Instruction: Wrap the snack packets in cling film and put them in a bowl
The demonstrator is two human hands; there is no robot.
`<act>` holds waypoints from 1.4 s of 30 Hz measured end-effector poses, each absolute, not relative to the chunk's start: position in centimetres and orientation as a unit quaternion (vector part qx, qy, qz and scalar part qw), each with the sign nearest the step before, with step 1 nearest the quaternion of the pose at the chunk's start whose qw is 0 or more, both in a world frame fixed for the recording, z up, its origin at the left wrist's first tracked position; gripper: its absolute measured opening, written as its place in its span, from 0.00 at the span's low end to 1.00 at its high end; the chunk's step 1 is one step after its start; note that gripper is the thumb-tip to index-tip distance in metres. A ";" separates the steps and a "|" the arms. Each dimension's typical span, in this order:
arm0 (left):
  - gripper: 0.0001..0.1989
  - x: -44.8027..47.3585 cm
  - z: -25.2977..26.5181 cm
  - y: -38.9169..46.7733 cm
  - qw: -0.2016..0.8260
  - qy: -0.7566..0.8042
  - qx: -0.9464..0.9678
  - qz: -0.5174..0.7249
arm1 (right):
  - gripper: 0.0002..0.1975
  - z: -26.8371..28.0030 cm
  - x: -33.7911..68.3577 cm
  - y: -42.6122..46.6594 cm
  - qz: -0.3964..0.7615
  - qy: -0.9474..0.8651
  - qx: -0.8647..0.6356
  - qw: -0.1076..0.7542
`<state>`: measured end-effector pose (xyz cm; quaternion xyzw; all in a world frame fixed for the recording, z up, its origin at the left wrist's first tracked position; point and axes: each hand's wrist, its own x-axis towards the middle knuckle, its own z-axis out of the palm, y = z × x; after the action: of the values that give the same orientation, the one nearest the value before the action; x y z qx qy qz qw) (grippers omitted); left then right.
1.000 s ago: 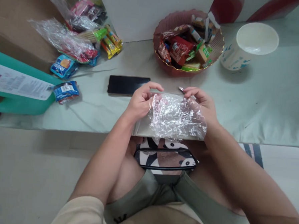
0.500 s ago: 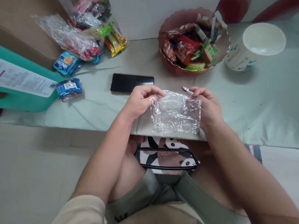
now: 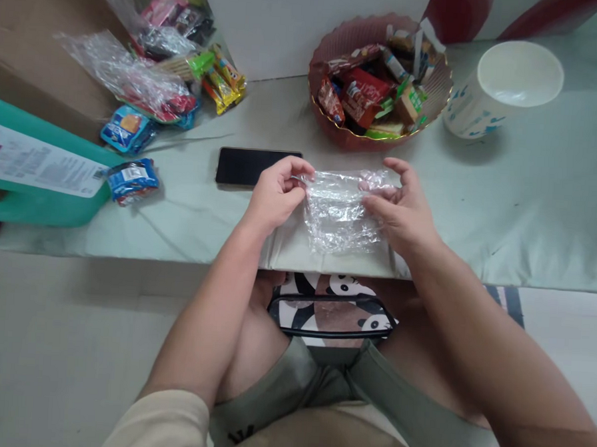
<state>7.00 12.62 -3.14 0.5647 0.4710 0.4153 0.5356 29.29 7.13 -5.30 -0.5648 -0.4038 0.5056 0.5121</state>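
A crinkled clear plastic bag (image 3: 342, 209) stretches between my hands above the front of the cloth-covered table (image 3: 178, 224). At its left edge, my left hand (image 3: 280, 189) is closed, with thumb and fingers pinching the film. My right hand (image 3: 402, 202) grips the other edge between thumb and curled fingers, while its index finger sticks out above. I can make out nothing inside the bag. Just behind my left hand lies a dark phone (image 3: 251, 168), partly covered by the fingers.
A pink basket (image 3: 328, 135) of wrapped snacks stands behind my hands, with a white patterned tub (image 3: 477, 116) on its right. Packaged snacks (image 3: 131, 128) pile up at the left beside a green container (image 3: 53, 214) and a cardboard box (image 3: 22, 42). A panda-print bag (image 3: 334, 312) is below the table edge.
The top of the bag has tilted and its lower edge has risen. My right thumb has come over the film and the index finger has lifted. A small shiny piece by that hand is out of sight.
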 end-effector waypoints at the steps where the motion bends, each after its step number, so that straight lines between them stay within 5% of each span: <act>1: 0.15 7.0 -3.0 12.6 0.546 0.475 0.541 0.428 | 0.35 -5.1 29.3 7.1 0.504 -0.397 -0.569 0.514; 9: 0.24 8.5 -1.7 10.9 0.764 0.391 0.415 0.302 | 0.35 -3.9 29.4 7.1 0.509 -0.377 -0.545 0.550; 13: 0.12 9.3 -1.4 10.4 0.737 0.440 0.416 0.300 | 0.38 -3.7 29.3 7.0 0.582 -0.370 -0.496 0.527; 17: 0.12 9.1 -0.9 10.7 0.730 0.455 0.406 0.311 | 0.25 -3.1 28.8 6.5 0.652 -0.370 -0.498 0.436; 22: 0.11 8.3 -1.1 11.3 0.701 0.495 0.410 0.310 | 0.11 -2.4 28.4 6.3 0.568 -0.414 -0.568 0.429; 37: 0.10 9.2 -3.4 12.6 0.565 0.438 0.543 0.441 | 0.26 -2.0 28.3 6.6 0.652 -0.349 -0.534 0.408; 42: 0.11 10.4 -4.1 13.0 0.533 0.433 0.579 0.441 | 0.21 -2.5 29.3 6.8 0.591 -0.412 -0.552 0.420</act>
<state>10.37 13.04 -4.08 0.5786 0.4326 0.4406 0.5328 29.33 6.81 -2.46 -0.5518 -0.4120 0.5908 0.4204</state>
